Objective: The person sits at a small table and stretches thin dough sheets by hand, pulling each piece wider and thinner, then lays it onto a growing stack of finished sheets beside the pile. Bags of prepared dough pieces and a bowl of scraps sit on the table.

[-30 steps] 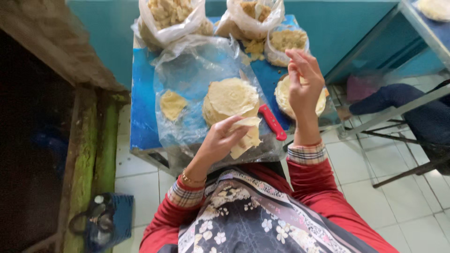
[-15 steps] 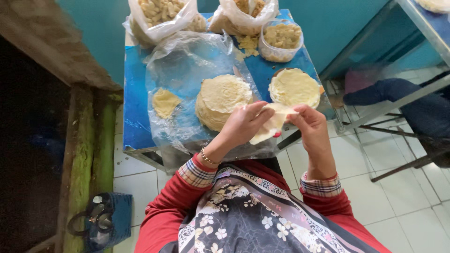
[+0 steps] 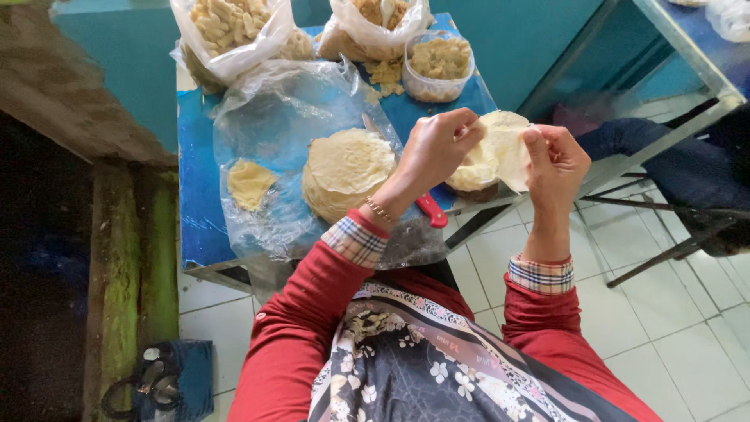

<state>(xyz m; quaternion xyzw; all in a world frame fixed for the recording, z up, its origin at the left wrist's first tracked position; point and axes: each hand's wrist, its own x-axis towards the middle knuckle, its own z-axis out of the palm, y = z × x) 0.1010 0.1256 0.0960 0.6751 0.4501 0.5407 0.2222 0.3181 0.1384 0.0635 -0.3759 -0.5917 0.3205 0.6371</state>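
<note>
The left hand [image 3: 433, 152] and the right hand [image 3: 556, 160] were raised together above the near right corner of the blue counter [image 3: 197, 203], and between them they held one thin, pale wrapper sheet [image 3: 502, 148]. The left grip was pinched shut on the sheet's left edge, thumb against fingertips; the right grip was closed on its right edge, with the fingers curled over the top. The sheet hung slack between the two hands, slightly folded, clear of the counter surface.

Directly beneath the sheet sat a low stack of wrappers [image 3: 471, 178], mostly hidden by the hands. To its left, on a crumpled clear plastic sheet [image 3: 273, 117], lay a larger round stack of wrappers [image 3: 348, 168], and further left a single small yellowish piece [image 3: 250, 184]. A knife with a red handle [image 3: 431, 211] lay between the two stacks, its blade running under the left wrist, which wore a thin bracelet [image 3: 380, 211].

At the far edge of the counter stood two open plastic bags: one with pale finger-shaped rolls [image 3: 230, 23], one with browner pieces [image 3: 375, 19]. Beside them was a clear tub of crumbly filling [image 3: 440, 62]. Down on the tiled floor at the left stood a blue bag [image 3: 168, 379].
</note>
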